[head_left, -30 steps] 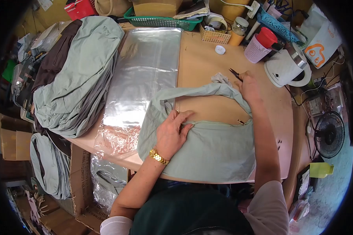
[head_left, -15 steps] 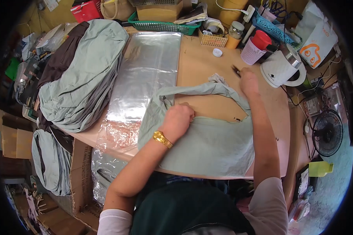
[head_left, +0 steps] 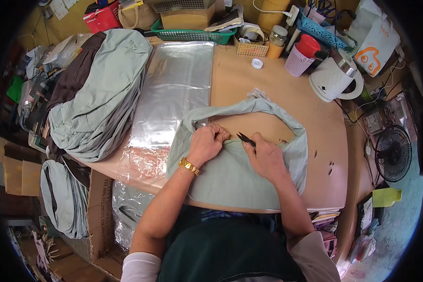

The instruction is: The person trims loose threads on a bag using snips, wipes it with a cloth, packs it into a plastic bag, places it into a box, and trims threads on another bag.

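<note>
A pale green cloth piece lies on the brown table, with an oval opening through which the tabletop shows. At the left end of the opening's near edge, my left hand pinches the cloth edge, a gold watch on its wrist. Small black snips are held in my right hand, over the same edge, their tips pointing left toward my left fingers. A small metal zipper pull sits at the opening's right end. Beyond the cloth rests a small crumpled scrap.
Clear plastic sheets lie left of the cloth, beside a tall pile of green and brown cloth pieces. A white kettle, a pink cup and a green basket line the back. A black fan stands at right.
My right hand has come down and left with the snips, from beyond the cloth to the opening's near edge. My left hand has stayed near the same edge, its fingers now pinched.
</note>
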